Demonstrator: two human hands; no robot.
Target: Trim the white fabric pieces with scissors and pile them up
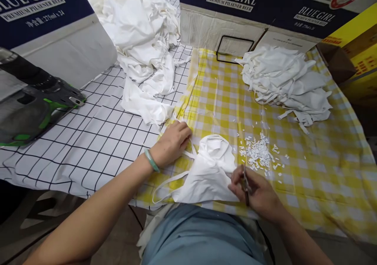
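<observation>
A white garment with thin straps lies in front of me at the table's near edge. My left hand, a green bangle on its wrist, is at the garment's upper left. Its fingers are curled down onto a thin white strap; the fingertips are partly hidden. My right hand is closed around small scissors, with the blades pointing away from me. That hand touches the garment's right edge with its fingertips. Beyond it, many small white clippings are scattered on the yellow checked cloth.
A large heap of white fabric runs down the left-middle. Another white garment pile sits at right. Beer cartons stand behind, near a black wire stand. At left are another carton and a handheld vacuum-like device.
</observation>
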